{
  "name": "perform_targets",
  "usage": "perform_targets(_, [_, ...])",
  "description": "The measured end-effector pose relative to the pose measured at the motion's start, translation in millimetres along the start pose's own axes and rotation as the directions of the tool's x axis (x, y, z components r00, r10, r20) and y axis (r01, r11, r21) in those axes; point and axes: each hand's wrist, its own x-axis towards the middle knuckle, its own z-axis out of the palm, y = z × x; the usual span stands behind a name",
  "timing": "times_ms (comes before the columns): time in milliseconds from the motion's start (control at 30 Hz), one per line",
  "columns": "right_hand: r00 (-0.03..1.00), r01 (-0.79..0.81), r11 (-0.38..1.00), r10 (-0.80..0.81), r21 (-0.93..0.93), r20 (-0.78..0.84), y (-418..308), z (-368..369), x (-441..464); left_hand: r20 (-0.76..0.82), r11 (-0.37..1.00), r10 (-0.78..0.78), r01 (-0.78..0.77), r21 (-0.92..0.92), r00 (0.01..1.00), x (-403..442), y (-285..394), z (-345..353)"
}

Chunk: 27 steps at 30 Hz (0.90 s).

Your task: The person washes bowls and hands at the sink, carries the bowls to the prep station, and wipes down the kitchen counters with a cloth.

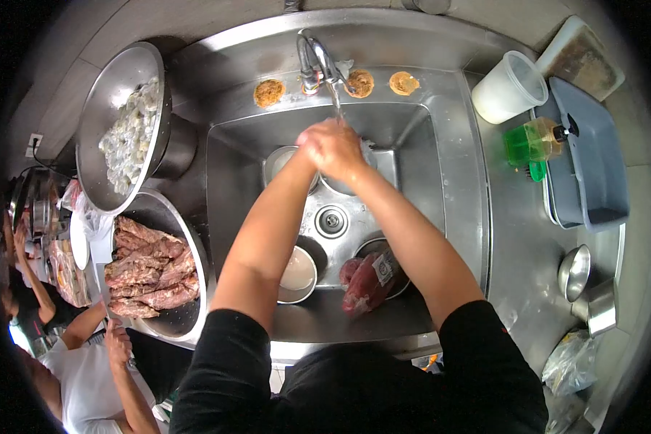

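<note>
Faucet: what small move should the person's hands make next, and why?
Perhaps rotate the left hand and right hand a little beneath the faucet: its water is running and the two hands are together under the stream, so turning could wet their other sides.

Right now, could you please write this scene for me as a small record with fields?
Hands: left hand and right hand pressed together below the faucet
Held object: none visible; between the palms is hidden
Water: running
In the sink: labelled red meat; a container of cloudy liquid
Left side: steel bowl of shrimp-like pieces; large pan of raw meat
Right side: white container, green bottle, grey tub
Co-worker: hand near the large pan
</note>
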Motion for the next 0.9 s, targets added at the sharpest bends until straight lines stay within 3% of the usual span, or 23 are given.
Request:
perform_targets(33, [1.000, -0.021, 0.992, 0.023, 0.128, -0.016, 28.8, 13.1, 2.2, -0.043, 0.893, 0.028, -0.006, 0.451, 0.999, 12.2, -6.8, -5.4])
perform_targets(67, [0.949, -0.214, 0.945, 0.261, 0.247, -0.178, 36.0, 31.4, 12.6, -0.224, 0.905, 0.024, 0.074, 0.419, 0.974, 6.4, -8.9, -2.6])
perform_targets(100, [0.860, -0.373, 0.833, 0.475, 0.408, -0.185, 42.1, 42.7, 16.2, -0.462, 0.965, -0.014, 0.134, 0.227, 0.887, 0.4, -8.7, 3.8])
perform_targets(133, [0.757, -0.494, 0.720, 0.632, 0.486, -0.167, 27.5, 29.6, 23.9, -0.663, 0.996, -0.088, 0.073, -0.050, 0.743, -4.0, -1.3, 15.5])
perform_targets(167, [0.623, -0.621, 0.636, 0.755, 0.458, -0.204, 63.5, 64.0, 25.3, -0.790, 0.984, -0.115, -0.041, -0.175, 0.602, -8.8, 12.4, 32.7])
perform_targets(200, [0.615, -0.694, 0.617, 0.776, 0.371, -0.141, 89.1, 78.9, 24.2, -0.822, 0.967, -0.172, -0.064, -0.245, 0.543, -31.4, 68.2, 54.7])
perform_targets(267, [0.550, -0.798, 0.509, 0.834, 0.323, 0.047, 105.4, 96.6, 21.9, -0.882, 0.971, 0.235, -0.058, 0.232, 0.409, -36.8, 58.9, 93.1])
perform_targets(333, [0.472, -0.879, 0.421, 0.835, 0.224, 0.282, 116.6, 112.7, 22.7, -0.685, 0.950, 0.303, -0.150, 0.275, 0.662, -76.8, 77.2, 102.0])
perform_targets(400, [0.463, -0.863, 0.506, 0.788, 0.002, 0.406, 118.7, 120.1, 25.6, -0.583, 0.924, 0.378, -0.254, 0.286, 0.719, -101.1, 97.8, 110.0])
perform_targets(433, [0.495, -0.781, 0.604, 0.755, -0.160, 0.431, 117.2, 124.9, 26.2, -0.585, 0.925, 0.375, -0.256, 0.279, 0.719, -103.6, 115.0, 107.3])
perform_targets(467, [0.640, -0.457, 0.744, 0.655, -0.487, 0.402, 121.7, 132.1, 24.9, -0.416, 0.888, 0.452, -0.354, 0.292, 0.789, -106.4, 135.6, 102.9])
perform_targets(500, [0.623, -0.284, 0.790, 0.582, -0.543, 0.522, 95.3, 105.1, 27.1, -0.232, 0.845, 0.518, -0.452, 0.285, 0.823, -108.5, 145.7, 101.1])
perform_targets(533, [0.621, -0.285, 0.787, 0.587, -0.548, 0.520, 85.1, 98.1, 28.7, -0.232, 0.845, 0.521, -0.456, 0.280, 0.822, -104.1, 144.9, 97.5])
perform_targets(600, [0.523, 0.076, 0.862, 0.393, -0.501, 0.756, 75.4, 89.4, 31.2, -0.101, 0.798, 0.593, -0.565, 0.211, 0.799, -77.9, 140.2, 79.6])
perform_targets(633, [0.520, 0.077, 0.857, 0.401, -0.509, 0.754, 71.2, 76.0, 26.0, -0.097, 0.756, 0.639, -0.600, 0.263, 0.763, -60.7, 116.3, 73.2])
perform_targets(700, [0.808, 0.272, 0.922, -0.062, -0.277, 0.586, 62.4, 45.9, 11.4, -0.083, 0.747, 0.583, -0.493, 0.445, 0.808, -33.5, 79.3, 46.8])
perform_targets(767, [0.794, 0.216, 0.938, -0.006, -0.272, 0.608, 42.5, 18.1, 17.9, -0.098, 0.769, 0.326, -0.203, 0.606, 0.940, -19.4, 56.3, 8.7])
perform_targets(800, [0.779, 0.162, 0.951, 0.040, -0.263, 0.626, 34.2, 6.8, 20.3, -0.096, 0.772, 0.325, -0.206, 0.601, 0.941, -24.7, 58.7, -1.0])
perform_targets(833, [0.829, 0.137, 0.958, 0.029, -0.253, 0.558, 25.0, 2.3, 14.4, -0.148, 0.968, 0.192, -0.163, 0.188, 0.970, -32.1, 69.8, -12.3])
perform_targets(867, [0.827, 0.131, 0.959, 0.033, -0.250, 0.561, 25.7, -1.5, 13.2, -0.135, 0.962, 0.044, -0.078, -0.263, 0.990, -39.3, 73.5, -19.9])
perform_targets(900, [0.818, -0.201, 0.976, 0.120, 0.084, 0.563, 29.3, -6.2, 14.4, -0.134, 0.962, 0.041, -0.075, -0.263, 0.990, -44.7, 62.9, -24.6])
